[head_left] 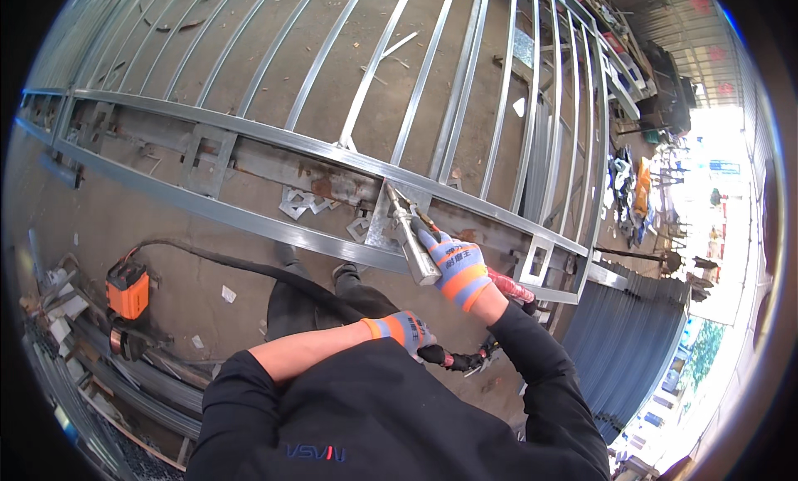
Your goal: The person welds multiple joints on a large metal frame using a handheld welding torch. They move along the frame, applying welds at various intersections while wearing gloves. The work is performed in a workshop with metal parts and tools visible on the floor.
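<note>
In my right hand (459, 269), gloved in grey and orange, is a silver handheld welding gun (417, 252). Its narrow nozzle points up and left, close to a flat metal plate (382, 223) that joins two rails of a galvanized steel frame (291, 140). Whether the tip touches the metal I cannot tell. Red wrapping shows behind the gun, below my wrist. My left hand (403, 330), in a matching glove, is closed at my waist around a black cable (274, 273). More of that cable emerges beyond the fingers.
An orange machine (127, 291) with a wire spool (126, 344) stands at left. Metal offcuts (301, 202) lie on the floor under the frame's edge. Dark corrugated sheets (628, 344) are stacked at right, and long profiles (150, 389) lie at lower left.
</note>
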### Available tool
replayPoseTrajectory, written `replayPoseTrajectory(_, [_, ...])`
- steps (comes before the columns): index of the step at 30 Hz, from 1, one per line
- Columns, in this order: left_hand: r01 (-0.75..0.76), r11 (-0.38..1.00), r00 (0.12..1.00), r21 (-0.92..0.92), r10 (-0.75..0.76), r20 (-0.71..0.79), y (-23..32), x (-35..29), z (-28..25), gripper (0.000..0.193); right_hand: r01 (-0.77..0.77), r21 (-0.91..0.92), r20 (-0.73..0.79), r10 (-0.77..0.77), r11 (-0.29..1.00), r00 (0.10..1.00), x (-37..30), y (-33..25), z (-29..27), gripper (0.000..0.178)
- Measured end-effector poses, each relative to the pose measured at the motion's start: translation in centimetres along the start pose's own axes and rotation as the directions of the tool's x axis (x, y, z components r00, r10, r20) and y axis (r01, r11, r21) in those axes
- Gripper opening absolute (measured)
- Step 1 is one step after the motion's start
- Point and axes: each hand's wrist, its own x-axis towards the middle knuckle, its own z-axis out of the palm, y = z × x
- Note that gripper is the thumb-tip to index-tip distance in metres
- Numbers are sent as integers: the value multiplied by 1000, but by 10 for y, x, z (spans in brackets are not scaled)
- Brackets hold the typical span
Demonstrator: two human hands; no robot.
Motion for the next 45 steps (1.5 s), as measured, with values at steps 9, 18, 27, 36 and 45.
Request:
replayPoseTrajectory(9, [53, 998, 998, 24, -54, 38, -14, 20, 9, 47, 10, 45, 1, -11, 999, 1000, 1, 17, 7, 83])
replayPoseTrajectory(18, [40, 999, 998, 37, -42, 52, -28, 26, 20, 45, -17, 94, -47, 21, 995, 999, -3, 19, 22, 93])
replayPoseTrajectory(27, [27, 992, 1000, 124, -26, -16, -30, 24, 28, 26, -40, 90, 36, 37, 995, 999, -2, 13, 11, 98])
replayPoseTrajectory(36, [60, 986, 994, 157, -73, 83, -28, 29, 26, 31, -33, 66, 27, 31, 997, 999, -2, 15, 13, 91])
replayPoseTrajectory(45, [78, 985, 990, 153, -95, 108, -22, 25, 19, 36, -23, 76, -16, 24, 997, 1000, -5, 17, 13, 83])
